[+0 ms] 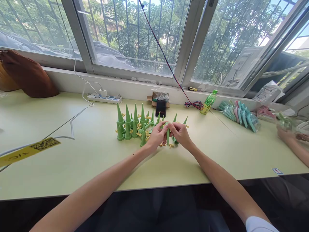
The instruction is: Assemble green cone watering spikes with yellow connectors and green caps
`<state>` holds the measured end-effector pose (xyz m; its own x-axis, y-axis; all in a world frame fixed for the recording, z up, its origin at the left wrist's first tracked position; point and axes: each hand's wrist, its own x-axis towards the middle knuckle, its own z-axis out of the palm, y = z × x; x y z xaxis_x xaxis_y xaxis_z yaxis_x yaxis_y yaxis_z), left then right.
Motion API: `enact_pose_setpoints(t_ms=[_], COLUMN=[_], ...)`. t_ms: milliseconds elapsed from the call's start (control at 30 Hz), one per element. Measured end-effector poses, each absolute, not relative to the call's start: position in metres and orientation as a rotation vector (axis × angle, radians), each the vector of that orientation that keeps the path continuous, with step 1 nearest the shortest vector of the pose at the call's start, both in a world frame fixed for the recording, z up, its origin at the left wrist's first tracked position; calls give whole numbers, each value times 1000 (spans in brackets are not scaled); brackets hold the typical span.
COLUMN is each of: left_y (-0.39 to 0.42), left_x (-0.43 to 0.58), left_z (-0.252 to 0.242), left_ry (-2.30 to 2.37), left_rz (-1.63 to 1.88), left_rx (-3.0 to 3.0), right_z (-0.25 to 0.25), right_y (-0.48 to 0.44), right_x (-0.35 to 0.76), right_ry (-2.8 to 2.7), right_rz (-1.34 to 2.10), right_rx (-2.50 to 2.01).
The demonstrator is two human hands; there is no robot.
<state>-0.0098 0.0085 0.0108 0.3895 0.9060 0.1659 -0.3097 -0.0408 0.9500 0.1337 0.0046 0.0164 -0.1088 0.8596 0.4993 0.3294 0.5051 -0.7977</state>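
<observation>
Above the table, my left hand [157, 135] and my right hand [180, 132] meet with fingers pinched round one green plastic cone [168, 137]. Its pointed tip faces down toward me, and its wide end is partly hidden by my fingers. Several more green cones [127, 131] stand upright in a cluster to the left of my hands, some with small yellow pegs at their sides. Behind and beside my hands are further cones [175, 118], partly covered by them. Small yellow T-shaped pieces [171, 146] lie on the table just below my hands.
A phone [161, 108] lies before a small cardboard box [150, 98]. Along the wall are a power strip [105, 98], coiled wire [193, 104], a green bottle [209, 102] and bagged pastel items [240, 115]. Another person's hand [286, 133] is at far right; a brown bag [30, 74] sits left.
</observation>
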Motion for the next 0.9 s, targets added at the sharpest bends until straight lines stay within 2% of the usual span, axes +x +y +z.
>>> enact_pose_setpoints(t_ms=[900], left_y=[13], left_x=[-11], left_z=[8], left_ry=[630], left_rz=[952], left_rx=[1084], right_z=[17], right_y=[7], right_x=[136], right_ry=[-1788], right_rz=[409], right_rx=[-1124])
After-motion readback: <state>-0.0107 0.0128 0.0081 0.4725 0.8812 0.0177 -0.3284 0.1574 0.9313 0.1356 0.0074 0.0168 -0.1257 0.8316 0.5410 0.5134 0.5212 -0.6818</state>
